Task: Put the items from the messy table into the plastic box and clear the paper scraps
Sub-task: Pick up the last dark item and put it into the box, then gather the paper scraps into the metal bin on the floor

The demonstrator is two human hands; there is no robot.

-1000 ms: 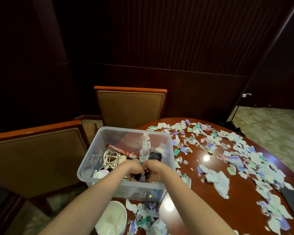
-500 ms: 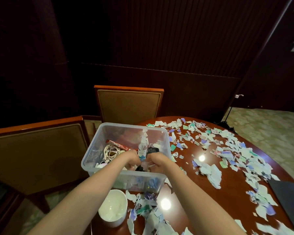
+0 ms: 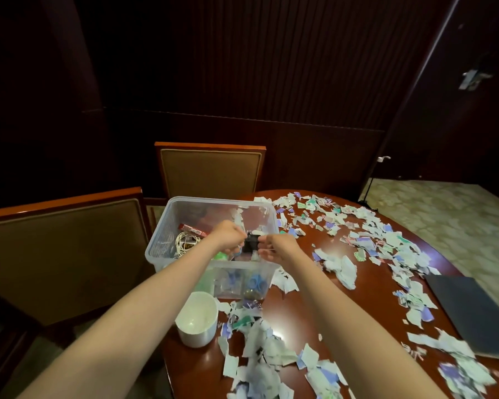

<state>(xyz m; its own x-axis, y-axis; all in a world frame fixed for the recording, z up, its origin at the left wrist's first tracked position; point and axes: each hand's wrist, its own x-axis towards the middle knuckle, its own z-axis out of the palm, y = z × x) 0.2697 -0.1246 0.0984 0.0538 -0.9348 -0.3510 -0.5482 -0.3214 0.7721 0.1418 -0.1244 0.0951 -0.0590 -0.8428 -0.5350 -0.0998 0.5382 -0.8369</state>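
Note:
A clear plastic box (image 3: 167, 226) stands at the table's left edge. In it lie a coiled white cable (image 3: 185, 243), a red pack (image 3: 193, 230) and other small items. Both my hands hover over the box's middle. My left hand (image 3: 228, 237) and my right hand (image 3: 277, 249) have curled fingers on either side of a small black object (image 3: 250, 243); the exact grip is hard to make out. Paper scraps (image 3: 386, 243) in white, blue and green cover much of the round wooden table (image 3: 306, 306).
A white cup (image 3: 196, 321) stands in front of the box near the table's edge. A dark flat folder (image 3: 478, 309) lies at the right. Two padded chairs (image 3: 208, 171) stand behind and left of the table. A thick scrap pile (image 3: 260, 361) lies near me.
Both hands have risen slightly inside the box and moved a little apart, with the black object between them. The view has tilted upward.

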